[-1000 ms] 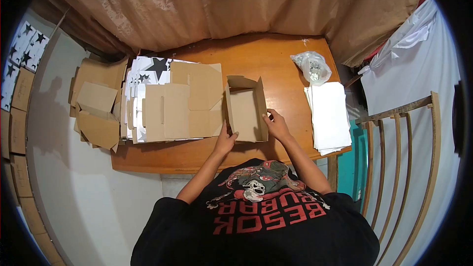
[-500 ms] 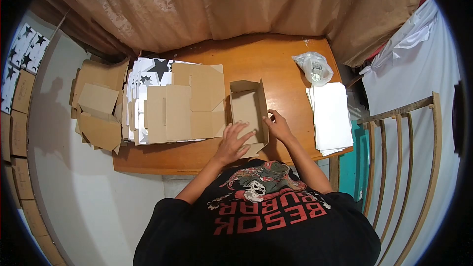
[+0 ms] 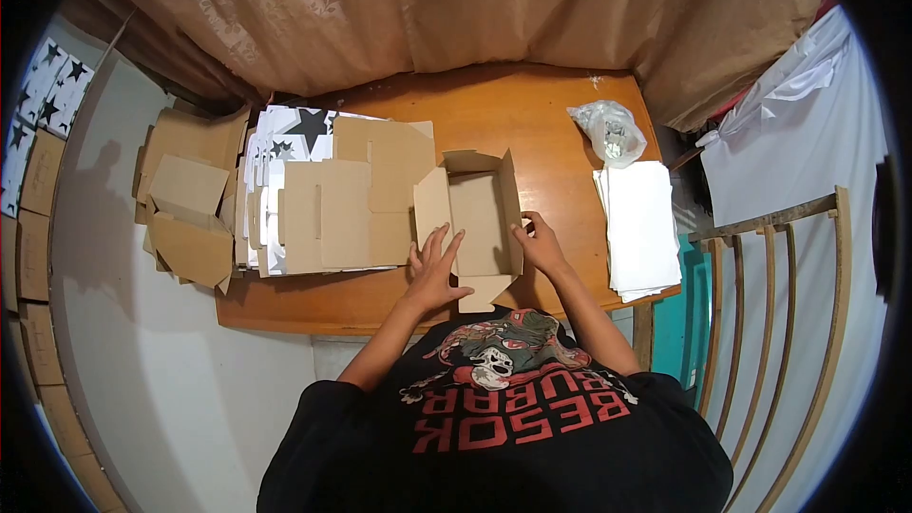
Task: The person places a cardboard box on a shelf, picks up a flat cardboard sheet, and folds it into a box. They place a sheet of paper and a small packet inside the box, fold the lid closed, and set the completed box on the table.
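An open cardboard box (image 3: 480,218) stands near the table's front edge, brown inside, with its left side leaning outward and a flap spread at its near end. My left hand (image 3: 435,271) is at the box's near left side, fingers spread, fingertips against the leaning left panel. On the other side, my right hand (image 3: 541,243) pinches the right wall between thumb and fingers. Left of the box lie flat cardboard blanks (image 3: 328,214) on a stack of star-printed white sheets (image 3: 275,147).
Partly folded cardboard pieces (image 3: 190,218) are at the table's left end. A stack of white paper (image 3: 641,228) lies at the right, below a clear plastic bag (image 3: 611,133). A wooden rack (image 3: 768,304) stands right of the wooden table (image 3: 513,95).
The box's left side has swung outward to the left. My left hand has moved left and down from over the box to that panel. My right hand stays at the right wall.
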A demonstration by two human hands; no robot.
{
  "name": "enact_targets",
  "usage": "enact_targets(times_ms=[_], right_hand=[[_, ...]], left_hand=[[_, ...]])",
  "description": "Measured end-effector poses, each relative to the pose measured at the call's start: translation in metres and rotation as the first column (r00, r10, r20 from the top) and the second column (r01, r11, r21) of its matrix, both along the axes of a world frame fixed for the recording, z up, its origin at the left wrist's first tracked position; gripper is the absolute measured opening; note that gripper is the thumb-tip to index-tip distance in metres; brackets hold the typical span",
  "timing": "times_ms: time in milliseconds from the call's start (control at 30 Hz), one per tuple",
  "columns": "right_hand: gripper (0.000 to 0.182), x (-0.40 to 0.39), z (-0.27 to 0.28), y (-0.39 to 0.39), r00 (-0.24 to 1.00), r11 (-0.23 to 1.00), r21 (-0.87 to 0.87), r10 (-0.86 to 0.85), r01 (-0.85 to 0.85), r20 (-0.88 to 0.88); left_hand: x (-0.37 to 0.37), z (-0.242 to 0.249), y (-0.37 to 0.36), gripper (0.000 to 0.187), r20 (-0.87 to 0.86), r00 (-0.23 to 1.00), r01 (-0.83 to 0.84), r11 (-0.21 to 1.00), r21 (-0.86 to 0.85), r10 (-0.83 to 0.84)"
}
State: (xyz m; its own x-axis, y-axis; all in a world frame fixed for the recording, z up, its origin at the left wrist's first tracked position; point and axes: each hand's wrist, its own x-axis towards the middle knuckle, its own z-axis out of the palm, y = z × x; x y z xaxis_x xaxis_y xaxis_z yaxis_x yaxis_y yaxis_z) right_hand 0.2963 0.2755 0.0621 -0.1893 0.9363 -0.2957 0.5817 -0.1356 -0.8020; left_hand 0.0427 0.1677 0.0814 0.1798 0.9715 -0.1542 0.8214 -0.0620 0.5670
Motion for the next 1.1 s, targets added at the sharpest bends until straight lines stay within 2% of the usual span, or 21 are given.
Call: enact_targets(times_ms=[33,100,200,300,367,400,467,500,567,733,900,1000,1100], right_hand=[[0.059,0.000,0.001,0.000,1.000,1.000,0.000,0.001,-0.001,0.000],[0.060,-0.004,0.010,-0.003,0.991,1.000,-0.003,0.026,-0.026,-0.132],[0.060,-0.011,0.013,-0.007,0.981,0.996,0.035,0.084,-0.079,-0.172],[0.064,-0.013,0.006,-0.011,0.984,0.988,0.071,0.144,-0.137,-0.101],[0.072,-0.015,-0.004,-0.012,0.986,0.980,0.120,0.162,-0.158,-0.027],[0.072,-0.015,-0.007,-0.012,0.986,0.980,0.120,0.162,-0.157,-0.028],[0.076,-0.017,-0.009,-0.013,0.985,0.972,0.159,0.167,-0.172,0.045],[0.076,-0.018,-0.008,-0.014,0.985,0.972,0.159,0.168,-0.173,0.043],[0.086,-0.021,-0.004,-0.017,0.983,0.967,0.181,0.167,-0.179,0.078],[0.096,-0.030,0.000,-0.027,0.979,0.966,0.173,0.175,-0.192,0.108],[0.100,-0.034,0.000,-0.039,0.971,0.975,0.131,0.153,-0.178,0.182],[0.101,-0.033,0.002,-0.041,0.973,0.979,0.113,0.147,-0.169,0.179],[0.102,-0.029,0.002,-0.042,0.968,0.980,0.083,0.163,-0.181,0.189]], left_hand=[[-0.001,-0.002,-0.001,0.127,-0.021,1.000,0.009,1.000,-0.028,-0.010],[0.001,0.001,-0.001,0.130,-0.042,0.999,0.020,0.998,-0.056,-0.022],[0.008,0.002,-0.002,0.133,-0.029,1.000,0.000,0.996,-0.093,-0.003],[0.014,0.001,-0.001,0.133,-0.025,1.000,-0.015,0.997,-0.075,0.013],[0.020,0.008,0.000,0.136,-0.156,0.984,-0.098,0.993,-0.065,0.087],[0.023,0.015,0.002,0.136,-0.157,0.984,-0.098,0.993,-0.065,0.087],[0.028,0.029,0.010,0.141,-0.325,0.940,-0.150,0.980,-0.131,0.100],[0.028,0.028,0.016,0.141,-0.327,0.939,-0.151,0.980,-0.132,0.101],[0.028,0.025,0.031,0.147,-0.452,0.892,-0.080,0.982,-0.169,-0.004],[0.018,0.012,0.089,0.156,-0.480,0.872,0.002,0.982,-0.190,-0.095],[-0.007,-0.006,0.149,0.161,-0.365,0.925,0.095,0.995,-0.043,-0.104],[-0.019,-0.014,0.170,0.161,-0.300,0.951,0.073,0.997,-0.025,-0.078],[-0.027,-0.015,0.181,0.158,-0.242,0.962,0.108,0.991,-0.081,-0.125]])
